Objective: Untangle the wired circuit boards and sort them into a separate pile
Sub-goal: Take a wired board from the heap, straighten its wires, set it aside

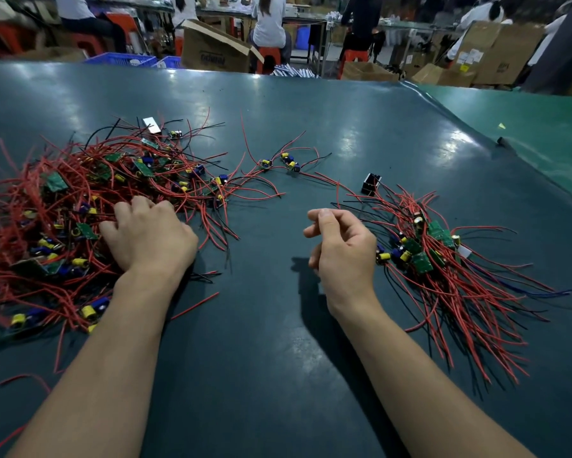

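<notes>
A big tangled heap of small green circuit boards with red and black wires [63,206] covers the left of the dark green table [271,358]. My left hand [149,236] lies on the heap's right edge, fingers curled down into the wires; whether it grips a board is hidden. A smaller, neater pile of wired boards [443,259] lies on the right, wires fanned toward me. My right hand [340,249] hovers just left of that pile, fingers loosely curled, holding nothing. Two or three loose boards [279,161] lie between the piles, farther back.
A small black part [371,183] stands behind the right pile. A white rectangular piece [151,124] lies at the heap's far edge. The table's right edge drops to a lighter green surface [525,127]. Seated people, cardboard boxes and blue crates fill the background.
</notes>
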{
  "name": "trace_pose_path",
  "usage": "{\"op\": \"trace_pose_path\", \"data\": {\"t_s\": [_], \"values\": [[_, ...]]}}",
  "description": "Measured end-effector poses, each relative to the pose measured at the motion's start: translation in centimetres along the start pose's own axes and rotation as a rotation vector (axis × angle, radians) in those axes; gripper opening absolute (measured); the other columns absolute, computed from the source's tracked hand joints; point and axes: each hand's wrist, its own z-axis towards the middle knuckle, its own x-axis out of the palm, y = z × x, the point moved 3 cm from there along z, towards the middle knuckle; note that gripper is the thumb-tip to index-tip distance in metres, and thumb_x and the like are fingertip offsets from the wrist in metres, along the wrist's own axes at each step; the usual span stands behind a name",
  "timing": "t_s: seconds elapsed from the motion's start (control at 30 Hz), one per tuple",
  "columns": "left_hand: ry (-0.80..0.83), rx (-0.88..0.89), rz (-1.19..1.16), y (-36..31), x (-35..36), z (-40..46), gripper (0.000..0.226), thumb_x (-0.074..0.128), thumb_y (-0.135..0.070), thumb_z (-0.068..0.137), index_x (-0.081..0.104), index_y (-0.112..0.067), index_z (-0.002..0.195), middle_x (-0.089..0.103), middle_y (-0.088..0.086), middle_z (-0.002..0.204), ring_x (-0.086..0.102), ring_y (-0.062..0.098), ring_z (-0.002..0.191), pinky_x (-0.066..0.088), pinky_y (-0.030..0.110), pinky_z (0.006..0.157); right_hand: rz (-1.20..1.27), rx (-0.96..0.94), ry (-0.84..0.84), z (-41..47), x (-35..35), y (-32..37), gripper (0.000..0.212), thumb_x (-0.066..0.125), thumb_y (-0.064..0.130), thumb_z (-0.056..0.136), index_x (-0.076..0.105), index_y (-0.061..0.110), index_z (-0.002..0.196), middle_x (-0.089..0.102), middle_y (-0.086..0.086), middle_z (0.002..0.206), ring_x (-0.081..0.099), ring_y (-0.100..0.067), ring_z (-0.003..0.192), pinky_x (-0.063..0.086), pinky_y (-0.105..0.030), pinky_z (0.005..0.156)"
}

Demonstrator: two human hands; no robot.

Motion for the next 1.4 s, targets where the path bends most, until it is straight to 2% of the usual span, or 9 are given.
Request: {"op": "trace_pose_path", "data": {"t_s": [0.23,0.37,0.57,0.73,0.93,1.1,1.23,1.3,1.4], "values": [[0.055,0.032,0.022,0.0,0.1,0.5,0.036,0.043,-0.032,0.095,0.064,-0.022,0.122,0.052,0.004,0.134,0.036,0.031,0.124,0.03,0.046,0.097,-0.039,0.014,0.042,0.0,-0.2,0.0,0.023,0.053,0.017,0.099,0.068,0.016,0.082,0.063,0.004,0.067,0.044,-0.013,0.043,0.034,-0.02,0.038],[-0.028,-0.019,-0.109,0.4,-0.3,0.7,0.025,0.054,-0.025,0.093,0.066,-0.018,0.114,0.063,0.012,0.114,0.044,0.036,0.116,0.035,0.05,0.095,-0.058,0.01,0.048,0.1,0.0,-0.3,0.022,0.054,0.018,0.099,0.069,0.016,0.083,0.062,0.005,0.061,0.043,-0.013,0.041,0.033,-0.02,0.039],[0.044,-0.07,-0.033,0.5,-0.3,0.7,0.034,0.061,-0.027,0.088,0.062,-0.016,0.12,0.059,0.012,0.122,0.037,0.036,0.121,0.032,0.048,0.099,-0.082,-0.006,0.068,0.2,0.2,-0.4,0.023,0.054,0.019,0.098,0.069,0.019,0.081,0.062,0.007,0.058,0.042,-0.013,0.04,0.032,-0.018,0.04],[-0.107,-0.027,-0.211,0.6,-0.9,0.2,0.021,0.064,-0.028,0.091,0.068,-0.018,0.109,0.066,0.016,0.105,0.042,0.039,0.114,0.033,0.05,0.094,-0.084,-0.007,0.067,0.3,0.1,-0.5,0.023,0.054,0.02,0.098,0.07,0.02,0.081,0.063,0.007,0.058,0.042,-0.012,0.039,0.033,-0.019,0.04],[-0.438,0.204,-0.658,-0.4,-3.8,-1.8,0.031,0.06,-0.038,0.095,0.065,-0.011,0.11,0.071,0.013,0.098,0.06,0.038,0.094,0.043,0.048,0.084,-0.123,-0.005,0.07,0.2,0.1,-0.4,0.023,0.055,0.022,0.098,0.07,0.022,0.081,0.063,0.008,0.059,0.045,-0.012,0.043,0.035,-0.02,0.042],[-0.711,0.699,-0.949,-3.9,-5.9,-7.1,0.022,0.071,-0.022,0.091,0.068,-0.003,0.104,0.068,0.008,0.093,0.063,0.026,0.082,0.052,0.042,0.078,0.009,0.109,0.279,0.1,0.9,-0.2,0.034,0.053,0.033,0.1,0.07,0.017,0.076,0.062,0.002,0.057,0.046,-0.011,0.036,0.032,-0.017,0.036],[-0.496,0.943,-1.199,-6.7,-4.9,-9.7,0.032,0.078,-0.003,0.083,0.065,0.002,0.111,0.064,0.007,0.099,0.059,0.01,0.089,0.048,0.021,0.085,0.279,0.198,0.369,0.4,0.9,0.3,0.032,0.058,0.044,0.087,0.073,0.023,0.069,0.065,0.002,0.059,0.053,-0.009,0.041,0.032,-0.016,0.037],[-0.362,0.882,-1.309,-7.6,-4.2,-9.8,0.038,0.077,-0.002,0.082,0.063,-0.004,0.117,0.066,0.004,0.099,0.062,0.011,0.087,0.05,0.022,0.082,0.372,0.187,0.344,0.9,0.4,0.5,0.023,0.063,0.041,0.08,0.075,0.024,0.071,0.068,0.002,0.067,0.059,-0.011,0.054,0.034,-0.017,0.04],[-0.05,0.617,-1.562,-8.0,-2.9,-9.0,0.044,0.076,0.001,0.081,0.06,-0.013,0.119,0.069,0.0,0.097,0.068,0.012,0.085,0.054,0.024,0.079,0.404,0.196,0.25,1.5,-0.2,0.3,0.009,0.07,0.023,0.081,0.075,0.019,0.076,0.068,-0.001,0.072,0.056,-0.014,0.059,0.035,-0.018,0.042]]}}
